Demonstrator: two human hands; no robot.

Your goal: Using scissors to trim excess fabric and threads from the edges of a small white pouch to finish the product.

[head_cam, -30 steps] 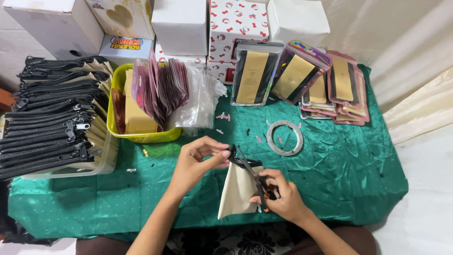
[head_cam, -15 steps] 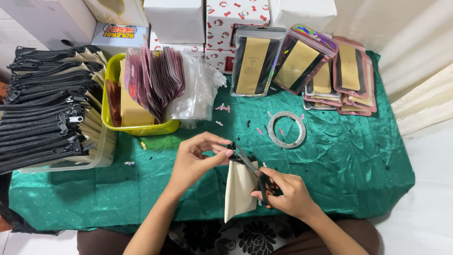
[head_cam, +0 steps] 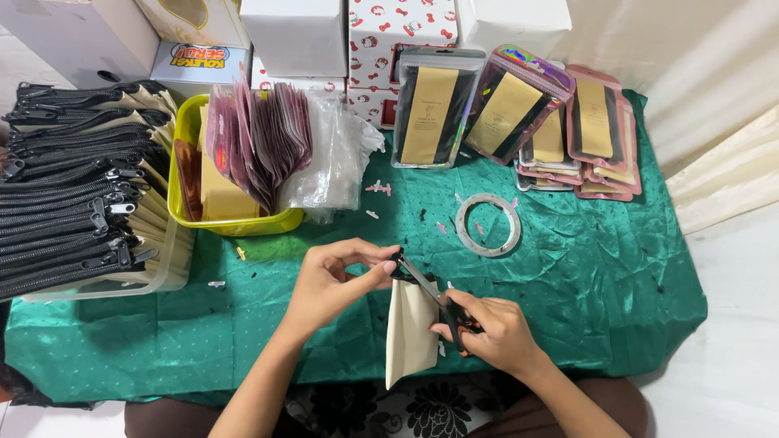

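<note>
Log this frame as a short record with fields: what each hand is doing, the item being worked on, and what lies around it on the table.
left hand: pinches the top corner of the cream pouch
right hand: grips small scissors, blades at the pouch's top corner
cream pouch: hangs upright over the table's near edge
surface: green satin cloth, strewn with small clippings
left side: stack of black zippered pouches
behind hands: yellow tub of pink packets; tape ring
far edge: packaged items in clear sleeves; white boxes

green cloth (head_cam: 584, 292) on table | yellow tub (head_cam: 185, 138) of pink packets | black zipper pouches (head_cam: 65, 203) stacked on left | tape ring (head_cam: 488, 225) | white boxes (head_cam: 294, 32) at back | clear packets (head_cam: 430, 105) with gold cards
</note>
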